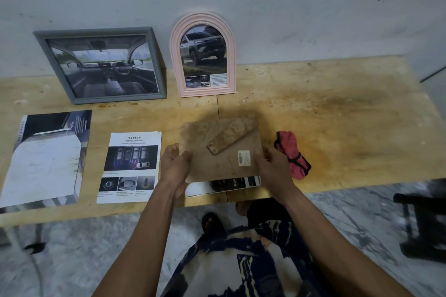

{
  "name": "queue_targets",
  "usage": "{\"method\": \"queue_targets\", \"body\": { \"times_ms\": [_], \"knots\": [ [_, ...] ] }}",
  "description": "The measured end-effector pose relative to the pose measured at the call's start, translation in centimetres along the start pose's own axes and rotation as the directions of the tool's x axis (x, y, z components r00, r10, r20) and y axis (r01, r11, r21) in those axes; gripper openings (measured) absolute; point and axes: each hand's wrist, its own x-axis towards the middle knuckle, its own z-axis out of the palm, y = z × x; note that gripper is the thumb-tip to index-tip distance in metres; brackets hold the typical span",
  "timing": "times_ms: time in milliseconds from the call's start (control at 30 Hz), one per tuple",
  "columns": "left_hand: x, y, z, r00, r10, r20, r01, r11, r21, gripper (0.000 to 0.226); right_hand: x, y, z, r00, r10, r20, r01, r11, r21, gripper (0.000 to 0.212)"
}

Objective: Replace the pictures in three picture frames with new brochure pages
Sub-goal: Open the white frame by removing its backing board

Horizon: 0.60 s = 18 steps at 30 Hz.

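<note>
My left hand (175,166) and my right hand (274,167) grip the two sides of a brown backing board (222,149) with a fold-out stand and a white label. Under its near edge a brochure page (224,184) sticks out, white and dark. A grey rectangular frame (101,65) with a car-interior picture leans on the wall at the back left. Beside it stands a pink arched frame (203,55) showing a pickup truck. Two loose brochure pages lie flat at the left: a large one (45,159) and a "SAFETY" page (130,166).
A rolled red cloth (293,154) lies just right of my right hand. The wooden table (337,113) is stained and ends near my knees. A dark stool or stand (422,222) sits on the marble floor at the right.
</note>
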Motion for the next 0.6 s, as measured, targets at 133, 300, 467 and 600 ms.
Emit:
{"method": "queue_targets", "body": {
  "times_ms": [133,300,467,600],
  "knots": [
    [-0.1,0.8,3.9,0.996,0.071,0.046,-0.077,0.983,0.165,0.031,1.7,-1.2,-2.5,0.995,0.027,-0.092,-0.030,0.999,-0.035,0.022],
    [0.8,2.4,9.1,0.955,0.126,0.268,-0.245,0.846,0.474,0.062,6.5,-1.8,-7.5,0.983,-0.009,-0.185,-0.032,0.976,-0.217,0.037],
    [2.5,3.6,16.1,0.966,0.085,0.243,-0.200,0.841,0.502,0.061,11.7,-3.1,-11.7,0.970,0.020,-0.241,-0.089,0.956,-0.280,0.044],
    [4.5,3.8,21.0,0.993,0.072,0.091,-0.107,0.869,0.483,0.035,16.2,-3.4,-13.9,0.962,0.088,-0.257,-0.155,0.955,-0.253,0.034]
  ]
}}
